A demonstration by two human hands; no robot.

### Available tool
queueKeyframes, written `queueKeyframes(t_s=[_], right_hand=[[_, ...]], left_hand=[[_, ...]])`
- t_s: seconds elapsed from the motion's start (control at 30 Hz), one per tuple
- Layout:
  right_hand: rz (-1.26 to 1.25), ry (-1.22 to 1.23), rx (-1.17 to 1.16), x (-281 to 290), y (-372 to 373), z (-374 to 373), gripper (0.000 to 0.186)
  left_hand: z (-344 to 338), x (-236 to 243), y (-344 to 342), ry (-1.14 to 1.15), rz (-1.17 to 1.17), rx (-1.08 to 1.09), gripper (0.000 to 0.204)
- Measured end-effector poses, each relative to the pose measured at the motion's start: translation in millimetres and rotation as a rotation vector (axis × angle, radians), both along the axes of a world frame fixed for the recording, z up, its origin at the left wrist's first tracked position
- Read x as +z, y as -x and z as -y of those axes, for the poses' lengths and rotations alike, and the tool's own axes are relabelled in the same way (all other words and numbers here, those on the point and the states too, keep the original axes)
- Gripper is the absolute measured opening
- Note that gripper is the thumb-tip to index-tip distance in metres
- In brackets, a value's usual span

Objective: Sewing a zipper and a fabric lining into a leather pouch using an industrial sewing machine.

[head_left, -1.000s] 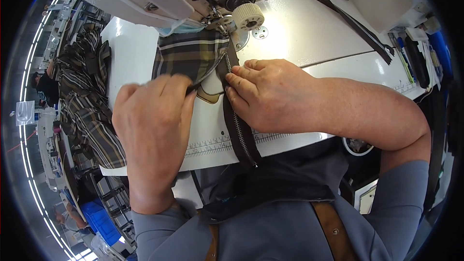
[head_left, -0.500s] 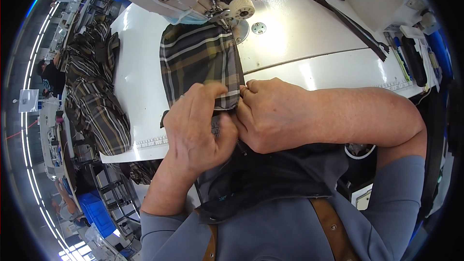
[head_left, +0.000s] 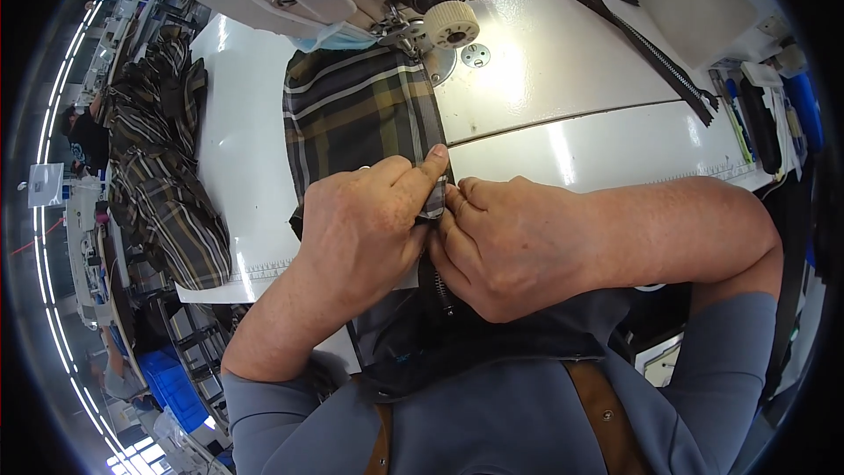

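Plaid fabric [head_left: 360, 114] edge between both hands' fingers [head_left: 431, 167]

Since a second ago, the left hand [head_left: 365, 229] has moved from the left side of the plaid fabric [head_left: 356, 114] to meet the right hand [head_left: 505, 246] at its near edge. Both now pinch that edge by the zipper [head_left: 442, 290], and more plaid lies uncovered on the counter [head_left: 571, 70].
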State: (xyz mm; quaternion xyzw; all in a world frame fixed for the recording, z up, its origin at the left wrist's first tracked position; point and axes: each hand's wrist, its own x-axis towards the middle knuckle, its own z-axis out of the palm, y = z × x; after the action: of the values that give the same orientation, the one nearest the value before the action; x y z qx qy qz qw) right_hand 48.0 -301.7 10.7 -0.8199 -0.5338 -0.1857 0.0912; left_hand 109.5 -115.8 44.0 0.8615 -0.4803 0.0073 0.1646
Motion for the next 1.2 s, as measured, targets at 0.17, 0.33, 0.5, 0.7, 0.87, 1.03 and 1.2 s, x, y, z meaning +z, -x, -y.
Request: queueKeyframes(t_s=[0.17,0.33,0.5,0.7,0.87,1.03,1.2], right_hand=[[0.032,-0.027,-0.014,0.2,-0.6,-0.2,0.03],[0.009,-0.065,-0.028,1.4,-2.8,1.6,0.03],[0.072,-0.145,-0.053,-2.2,-15.6,1.5,0.018],[0.029,-0.124,-0.144,-3.0,-23.2,5.5,0.025],[0.016,-0.124,-0.193,-4.9,-31.8,5.6,0.02],[-0.017,-0.099,-0.206,-4.3,-40.8,5.9,0.018],[-0.006,-0.1,-0.236,-4.0,-45.0,4.7,0.017]], left_hand=[[-0.9,-0.7,-0.8,0.008,-0.006,-0.006,0.04],[-3.8,-2.0,-2.6,0.008,-0.012,-0.009,0.043],[-0.8,-4.1,-16.0,0.038,-0.023,-0.008,0.04],[4.6,-9.7,-36.1,0.073,0.069,-0.02,0.038],[4.7,-15.9,-52.8,0.066,0.106,-0.016,0.038],[6.8,-22.8,-67.6,0.055,0.221,0.001,0.042],[7.3,-19.0,-69.5,0.157,0.31,-0.025,0.034]])
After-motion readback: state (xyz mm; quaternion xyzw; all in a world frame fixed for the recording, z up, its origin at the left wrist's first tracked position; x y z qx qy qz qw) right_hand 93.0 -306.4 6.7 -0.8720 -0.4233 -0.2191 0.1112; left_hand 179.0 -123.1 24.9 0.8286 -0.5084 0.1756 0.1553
